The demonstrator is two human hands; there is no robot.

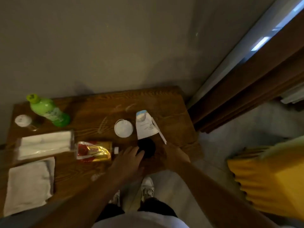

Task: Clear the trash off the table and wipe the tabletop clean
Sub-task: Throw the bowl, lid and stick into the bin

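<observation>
A white paper cup (144, 127) lies on its side on the wooden table (102, 104), its dark mouth (147, 148) facing me. Beside it are a white round lid (123, 128) on the left and a white straw (158, 133) on the right. A red and gold wrapper (93, 151) lies left of the cup's mouth. My left hand (130, 159) reaches in with spread fingers, fingertips at the rim of the cup's mouth. My right hand (175, 155) is at the right side of the mouth, near the straw's end; its fingers are hidden. A folded white cloth (29, 183) sits at the near left corner.
A green bottle (49, 111) and a small jar with a white lid (23, 121) stand at the back left. A clear pack of tissues (44, 143) lies above the cloth. A yellow bag-like thing (271, 181) stands on the floor to the right. A wall backs the table.
</observation>
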